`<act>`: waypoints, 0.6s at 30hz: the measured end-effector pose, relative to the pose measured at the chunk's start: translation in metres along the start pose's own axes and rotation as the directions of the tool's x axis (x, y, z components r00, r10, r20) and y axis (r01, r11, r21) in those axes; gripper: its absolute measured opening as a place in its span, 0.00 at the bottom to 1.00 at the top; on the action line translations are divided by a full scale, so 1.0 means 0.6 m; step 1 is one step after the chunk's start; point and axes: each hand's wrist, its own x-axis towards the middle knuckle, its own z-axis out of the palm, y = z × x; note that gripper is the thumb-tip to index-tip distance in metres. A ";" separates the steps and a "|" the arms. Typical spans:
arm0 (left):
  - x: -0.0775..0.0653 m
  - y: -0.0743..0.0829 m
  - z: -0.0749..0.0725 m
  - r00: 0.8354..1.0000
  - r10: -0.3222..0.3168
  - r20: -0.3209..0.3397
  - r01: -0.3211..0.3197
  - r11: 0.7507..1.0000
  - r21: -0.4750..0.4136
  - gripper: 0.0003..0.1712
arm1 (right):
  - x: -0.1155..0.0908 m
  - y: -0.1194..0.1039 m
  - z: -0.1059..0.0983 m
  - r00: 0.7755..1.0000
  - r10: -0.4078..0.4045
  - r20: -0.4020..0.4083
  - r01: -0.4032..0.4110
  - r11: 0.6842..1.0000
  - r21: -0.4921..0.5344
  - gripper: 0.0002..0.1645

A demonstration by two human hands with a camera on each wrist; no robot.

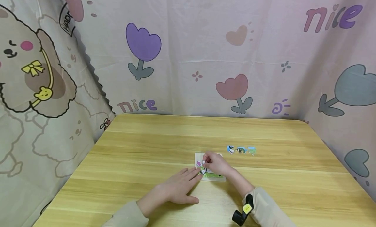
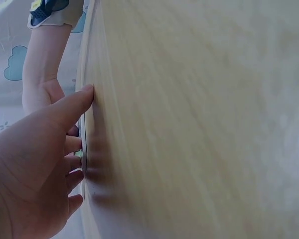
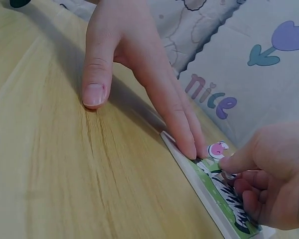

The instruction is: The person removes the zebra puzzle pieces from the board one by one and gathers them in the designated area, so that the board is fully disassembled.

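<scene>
R hand (image 1: 216,164): fingers curled in, thumb + fingertips pinching a small puzzle pc (image 3: 229,175), mostly hidden, at the L-center of the tray; can't tell if it's seated or which way its long axis runs. L hand (image 1: 179,188): flat, fingers straight, thumb spread wide, gripping nothing; fingertips on tray's L edge

Tray (image 1: 199,154): shallow, pale rim, flat on table in front of person, sides approx square to table edge. In it: zebra print (image 3: 229,199), partly under R hand, + pink/white figure (image 3: 218,150) at L, green grass strip along near side, so pic is upright to person. Zebra's striped body runs roughly L-R

Outside tray, just past its far R corner: 3 loose pcs (image 1: 241,150) in a L-R row, bluish bkgd w/ animal bits, lying flat, small gaps

Blk wrist cam (image 1: 244,210) on R wrist; wood table (image 1: 141,139); printed cloth (image 1: 188,34) behind
</scene>
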 end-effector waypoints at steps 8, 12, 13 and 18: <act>-0.001 0.001 -0.001 1.000 0.002 0.002 -0.002 1.000 0.000 0.47 | -0.004 -0.003 0.001 1.000 0.006 0.006 -0.006 1.000 0.030 0.08; -0.001 0.002 0.001 1.000 0.002 0.000 -0.002 1.000 0.001 0.46 | -0.005 -0.004 0.001 1.000 0.005 0.011 -0.006 0.999 0.038 0.08; -0.001 0.002 0.001 1.000 0.001 0.000 -0.001 1.000 0.002 0.46 | -0.005 -0.004 0.001 1.000 0.003 0.013 -0.003 0.999 0.041 0.07; -0.001 0.004 -0.002 1.000 -0.004 -0.003 0.004 1.000 0.012 0.46 | -0.002 -0.005 -0.002 1.000 -0.003 0.030 0.001 0.999 0.050 0.07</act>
